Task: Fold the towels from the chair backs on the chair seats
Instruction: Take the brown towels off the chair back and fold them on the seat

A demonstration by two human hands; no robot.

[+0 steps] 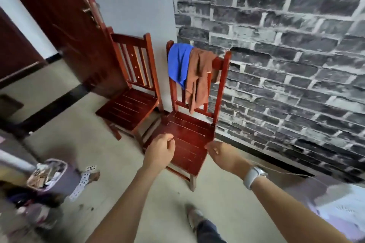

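Against the brick wall (286,45): two red chairs stood, the right chair (189,136) nearer.
Towels: a blue towel (178,63) and a brown towel (199,77) hung side by side over its back.
Seat: bare.
Left hand (161,149): loosely curled, holding nothing, above the seat's front.
Right hand (221,154): fingers bent, also holding nothing, at the seat's right edge.

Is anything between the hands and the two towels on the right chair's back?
Nothing visible. Left hand and right hand hover over the bare red wooden seat; the blue towel and brown towel hang on the backrest beyond, with open air between.
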